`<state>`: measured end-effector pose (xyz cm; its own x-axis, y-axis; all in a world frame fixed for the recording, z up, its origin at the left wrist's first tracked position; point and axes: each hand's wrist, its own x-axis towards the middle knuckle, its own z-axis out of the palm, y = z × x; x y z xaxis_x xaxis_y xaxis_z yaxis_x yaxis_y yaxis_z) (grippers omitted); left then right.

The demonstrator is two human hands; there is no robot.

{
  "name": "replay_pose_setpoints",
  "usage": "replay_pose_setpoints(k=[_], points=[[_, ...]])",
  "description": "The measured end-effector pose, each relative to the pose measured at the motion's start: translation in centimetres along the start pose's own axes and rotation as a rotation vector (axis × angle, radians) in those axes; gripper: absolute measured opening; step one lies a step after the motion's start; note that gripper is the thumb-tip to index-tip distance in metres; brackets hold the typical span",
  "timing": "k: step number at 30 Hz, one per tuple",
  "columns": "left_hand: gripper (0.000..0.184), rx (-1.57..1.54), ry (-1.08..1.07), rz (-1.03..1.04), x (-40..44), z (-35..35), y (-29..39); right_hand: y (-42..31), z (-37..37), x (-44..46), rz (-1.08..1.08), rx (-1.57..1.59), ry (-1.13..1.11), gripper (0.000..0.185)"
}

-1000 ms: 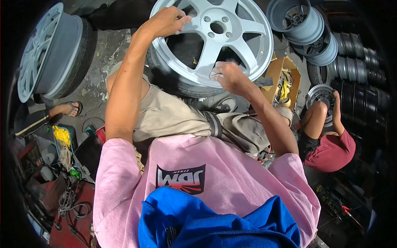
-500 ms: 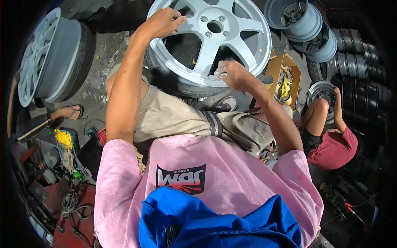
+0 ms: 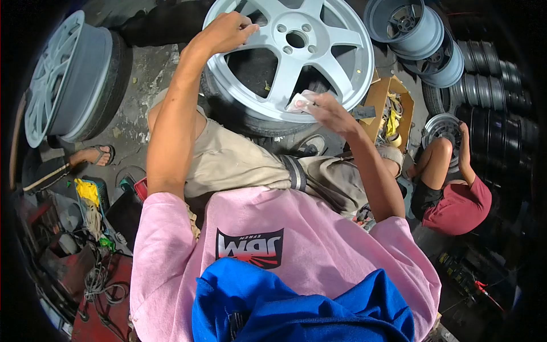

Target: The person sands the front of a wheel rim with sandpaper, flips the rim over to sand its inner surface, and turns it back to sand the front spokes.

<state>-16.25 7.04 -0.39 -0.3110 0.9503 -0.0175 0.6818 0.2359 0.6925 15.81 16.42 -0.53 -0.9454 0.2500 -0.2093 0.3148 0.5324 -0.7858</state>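
Observation:
A pale grey six-spoke wheel rim [image 3: 290, 74] lies face up on a dark tire [image 3: 256, 122] in front of my knees. At the rim's left side, my left hand [image 3: 228, 31] rests on a spoke near the outer edge, its fingers curled; whether anything is between them is hidden. My right hand [image 3: 327, 110] pinches a small whitish sheet [image 3: 297, 102] against the near edge of the rim, close to the foot of a spoke. The sheet's material is too small to tell.
Another grey rim [image 3: 85, 80] stands on a tire at the left. Right of my rim are an open cardboard box [image 3: 410, 102] and stacked rims [image 3: 427, 43]. A person in a red shirt [image 3: 458, 208] crouches at the right. Tools and cables [image 3: 105, 282] lie lower left.
My right hand has shifted slightly along the rim's near edge, and its fingers are straighter over the whitish sheet. My left hand stays at nearly the same place on the spoke.

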Motion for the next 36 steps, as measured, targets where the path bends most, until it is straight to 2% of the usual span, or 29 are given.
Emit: replay_pose_setpoints(k=[1, 3, 5, 6, 9, 11, 13, 14, 16, 17, 19, 20, 21, 23, 25, 27, 29, 31, 32, 33, 35, 36], points=[[0.042, 0.014, 0.018, 0.016, -0.2, 0.0, 0.1, 0.4, -0.1, -0.2, 0.053, 0.206, 0.003, 0.021], [0.042, 0.028, 0.025, 0.032, -0.5, 0.2, 0.0, 0.7, 0.0, -0.8, 0.022, 0.172, 0.066, 0.020], [0.042, -0.037, 0.028, 0.018, -0.2, 0.3, 0.0, 0.4, -0.1, -1.0, 0.091, -0.284, 0.244, 0.020], [0.042, -0.034, 0.024, 0.026, -0.1, 0.3, 0.2, 0.3, 0.4, -1.0, 0.094, -0.283, 0.253, 0.020], [0.041, -0.051, 0.024, 0.041, -0.2, 0.5, 0.3, -0.1, 3.1, -0.7, -0.171, -0.368, 0.297, 0.017], [0.040, 0.003, 0.011, 0.064, 0.0, 0.8, 0.4, -0.4, 2.7, -0.3, -0.122, -0.354, 0.257, 0.017], [0.039, 0.008, -0.002, 0.068, -0.1, 0.9, 1.3, -0.5, 1.7, 0.0, 0.027, -0.045, 0.104, 0.019], [0.039, 0.011, -0.015, 0.057, -0.2, 0.9, 1.6, -0.7, 1.4, -0.1, 0.024, -0.045, 0.104, 0.019], [0.039, 0.003, -0.014, 0.059, -0.2, 1.1, 1.3, -2.2, 0.6, -0.7, 0.077, 0.164, 0.194, 0.019], [0.038, -0.007, -0.020, 0.069, -0.2, 1.4, 1.2, -2.3, 0.0, -1.0, 0.083, 0.168, 0.192, 0.019], [0.038, -0.003, -0.014, 0.062, -0.3, 1.5, 1.2, -2.0, -1.8, -1.2, 0.255, -0.013, 0.205, 0.019], [0.038, 0.000, -0.005, 0.051, -0.4, 1.3, 1.1, -0.7, -1.5, -1.7, 0.162, 0.034, 0.219, 0.020], [0.038, 0.002, -0.005, 0.051, -0.5, 1.1, 1.0, -0.5, -1.1, -1.7, 0.162, 0.036, 0.220, 0.020], [0.038, 0.018, 0.009, 0.045, -0.5, 1.2, 1.1, -0.2, -0.5, -2.4, 0.022, -0.214, 0.037, 0.024], [0.038, 0.011, -0.002, 0.053, -0.3, 1.3, 1.2, -2.4, 0.7, -2.1, 0.051, -0.257, -0.025, 0.029], [0.038, 0.011, -0.004, 0.046, -0.5, 1.1, 0.6, -3.2, 2.0, -1.5, 0.043, -0.251, 0.053, 0.035], [0.038, 0.082, 0.079, 0.111, -0.3, 1.8, 0.1, -4.2, 2.4, -1.6, 0.072, -0.231, 0.038, 0.039], [0.038, 0.043, 0.046, 0.071, -0.4, 1.6, 0.7, -4.1, 3.3, -2.5, -0.027, -0.250, 0.142, 0.041], [0.038, 0.009, 0.015, 0.022, -0.5, 1.4, 1.0, -2.2, 4.3, -2.6, -0.154, -0.393, 0.207, 0.039], [0.038, 0.009, 0.016, 0.023, -0.4, 1.3, 0.9, -2.9, 4.0, -2.4, -0.155, -0.394, 0.208, 0.039], [0.039, 0.026, -0.009, 0.034, -0.4, 1.3, 0.7, -4.9, 3.1, -1.9, 0.073, -0.249, 0.129, 0.039], [0.039, 0.027, -0.010, 0.037, -0.5, 1.2, 0.9, -4.9, 2.9, -1.9, 0.075, -0.249, 0.133, 0.039]])
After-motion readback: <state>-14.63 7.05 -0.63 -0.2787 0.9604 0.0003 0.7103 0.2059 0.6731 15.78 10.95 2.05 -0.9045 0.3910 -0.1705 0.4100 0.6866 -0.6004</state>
